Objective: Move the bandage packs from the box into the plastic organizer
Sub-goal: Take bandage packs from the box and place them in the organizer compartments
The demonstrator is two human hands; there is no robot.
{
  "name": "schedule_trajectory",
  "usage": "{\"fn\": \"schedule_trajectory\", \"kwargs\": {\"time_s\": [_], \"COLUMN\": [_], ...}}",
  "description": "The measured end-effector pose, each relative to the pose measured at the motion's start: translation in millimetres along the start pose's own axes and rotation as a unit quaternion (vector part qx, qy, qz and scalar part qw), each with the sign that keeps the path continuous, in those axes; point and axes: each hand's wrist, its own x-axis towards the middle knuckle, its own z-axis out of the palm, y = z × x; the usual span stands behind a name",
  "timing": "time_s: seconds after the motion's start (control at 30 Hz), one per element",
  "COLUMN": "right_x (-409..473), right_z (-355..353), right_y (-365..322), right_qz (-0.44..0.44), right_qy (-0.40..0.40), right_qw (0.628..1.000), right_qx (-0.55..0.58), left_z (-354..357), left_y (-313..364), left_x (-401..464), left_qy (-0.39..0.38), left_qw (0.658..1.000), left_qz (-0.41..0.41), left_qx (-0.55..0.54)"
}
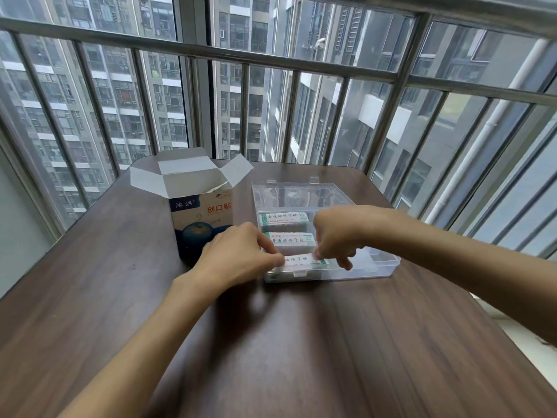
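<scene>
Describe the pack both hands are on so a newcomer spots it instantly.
On the dark table, right of the open box, sits a clear organizer holding three white packs in a column. It is the nearest pack, at the front wall, pinched by left hand and right hand; the other two lie untouched.

A dark wooden desk (120, 297) carries an open cardboard box (202, 224) and, just beside it, a clear plastic organizer (376, 263).
</scene>
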Motion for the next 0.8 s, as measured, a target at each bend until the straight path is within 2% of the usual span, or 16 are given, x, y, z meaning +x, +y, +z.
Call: {"fn": "schedule_trajectory", "kwargs": {"time_s": [0.13, 0.23, 0.37, 0.53, 0.6, 0.73, 0.8], "right_x": [5.8, 3.9, 3.0, 13.4, 10.2, 6.2, 7.4], "right_z": [-5.4, -6.9, -8.6, -4.8, -4.4, 1.7, 4.4], "right_y": [-0.3, 7.2, 5.8, -5.8, -1.1, 15.5, 21.5], "right_qz": [0.012, 0.024, 0.041, 0.072, 0.059, -0.039, -0.074], "right_qy": [-0.064, -0.083, -0.094, -0.150, -0.129, 0.019, 0.008], "right_qw": [0.995, 0.987, 0.989, 0.983, 0.987, 0.998, 0.993], "right_qx": [0.076, 0.133, 0.107, 0.080, 0.072, 0.050, 0.088], "left_z": [1.0, 1.5, 0.6, 0.4, 0.4, -0.3, -0.1], "left_y": [-0.1, 1.0, 1.3, 1.9, 2.5, 1.4, 1.4], "left_x": [-3.2, -4.3, -3.7, -4.0, -3.3, -2.6, -2.6], "left_qy": [-0.010, -0.017, -0.027, -0.029, -0.036, -0.047, -0.039], "left_qw": [1.000, 1.000, 0.999, 0.998, 0.997, 0.997, 0.997], "left_qz": [0.000, -0.007, -0.026, -0.029, -0.030, -0.030, -0.032], "left_qx": [-0.001, -0.008, -0.036, -0.055, -0.062, -0.062, -0.055]}}
